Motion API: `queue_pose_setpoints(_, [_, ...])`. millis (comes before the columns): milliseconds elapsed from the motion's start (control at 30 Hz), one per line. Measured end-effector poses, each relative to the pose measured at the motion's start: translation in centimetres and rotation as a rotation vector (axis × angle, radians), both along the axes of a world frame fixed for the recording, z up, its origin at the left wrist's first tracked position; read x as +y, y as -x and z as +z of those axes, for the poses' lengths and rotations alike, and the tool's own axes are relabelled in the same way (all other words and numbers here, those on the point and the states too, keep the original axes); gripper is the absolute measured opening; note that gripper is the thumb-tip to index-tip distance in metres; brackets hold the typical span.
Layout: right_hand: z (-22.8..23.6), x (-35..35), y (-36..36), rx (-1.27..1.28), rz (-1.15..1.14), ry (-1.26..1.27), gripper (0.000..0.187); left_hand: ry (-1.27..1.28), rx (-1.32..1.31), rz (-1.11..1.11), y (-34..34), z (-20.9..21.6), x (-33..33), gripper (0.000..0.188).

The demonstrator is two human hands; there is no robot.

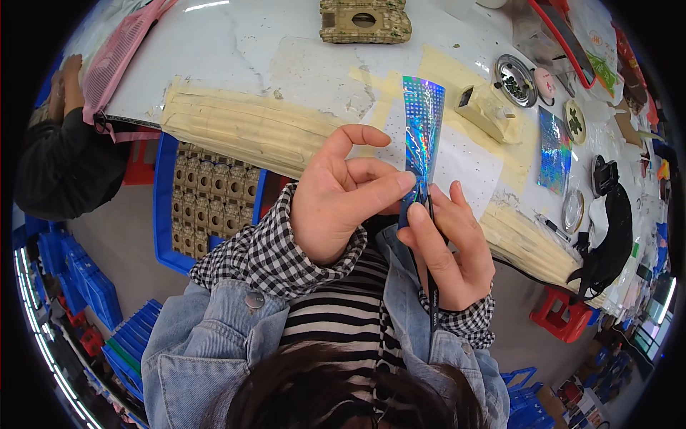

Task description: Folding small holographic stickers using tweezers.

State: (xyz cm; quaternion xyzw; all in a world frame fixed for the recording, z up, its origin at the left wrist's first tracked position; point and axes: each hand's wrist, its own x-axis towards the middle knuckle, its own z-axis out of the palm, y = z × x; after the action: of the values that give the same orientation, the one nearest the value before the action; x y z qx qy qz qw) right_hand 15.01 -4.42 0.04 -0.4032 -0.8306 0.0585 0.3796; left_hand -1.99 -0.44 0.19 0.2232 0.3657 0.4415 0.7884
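A strip of shiny blue holographic sticker sheet (423,118), marked with rows of small dots, stands up in front of my chest over the table edge. My left hand (332,196) pinches its narrow lower part between thumb and forefinger, with the other fingers curled loosely. Just below, my right hand (451,250) closes thumb and fingers at the strip's gathered, dark lower end. A thin black cord or tool (433,289) runs down beside the right hand; its upper end is hidden by the fingers. Under the strip lies a white sheet with small dark specks (468,164).
Camouflage tank hull parts (364,21) sit at the far side; more fill a blue crate (166,207) below the taped table edge. To the right are a small beige device (486,114), a metal dish (516,81) and another holographic sheet (554,150). A co-worker's arm (68,157) is at left.
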Motion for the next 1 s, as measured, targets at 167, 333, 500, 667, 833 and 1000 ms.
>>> queue_pose_setpoints(167, [-0.09, 0.16, 0.06, -0.04, -0.001, -0.057, 0.033, 0.009, -0.025, 0.001, 0.06, 0.08, 0.05, 0.046])
queue_pose_setpoints(333, [0.08, 0.22, 0.13, -0.07, 0.002, -0.073, 0.032, 0.008, -0.052, 0.005, 0.14, 0.06, 0.0, 0.045])
queue_pose_setpoints(500, [-0.1, 0.22, 0.08, -0.063, 0.004, -0.083, 0.031, 0.006, -0.04, 0.001, 0.18, 0.1, 0.04, 0.045])
queue_pose_setpoints(667, [0.03, 0.31, 0.04, -0.075, 0.013, -0.079, 0.031, 0.01, -0.033, 0.011, 0.1, 0.04, 0.0, 0.045])
queue_pose_setpoints(833, [-0.09, 0.43, -0.06, -0.063, 0.022, -0.085, 0.032, 0.011, -0.024, 0.004, 0.09, 0.05, 0.09, 0.045])
queue_pose_setpoints(1000, [-0.38, 0.37, -0.08, 0.006, 0.03, -0.073, 0.033, 0.009, -0.042, 0.014, 0.36, -0.13, 0.12, 0.045])
